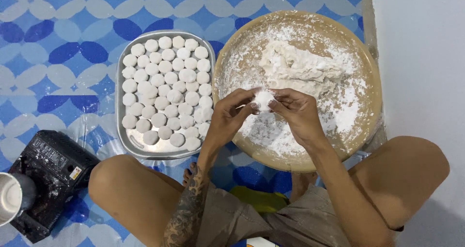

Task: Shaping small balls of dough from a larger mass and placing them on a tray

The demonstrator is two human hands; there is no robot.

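Hands [264, 114] pinch dough ball [264, 99] — floured.

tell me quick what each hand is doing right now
Left hand: fingers closed on the small dough ball, above the round floured tray.
Right hand: fingers closed on the same dough ball.

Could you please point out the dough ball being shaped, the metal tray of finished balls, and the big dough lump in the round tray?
dough ball [263, 100], head view, on its floured top between both hands.
metal tray [127, 139], head view, on its bare left rim.
dough lump [298, 65], head view, on its middle.
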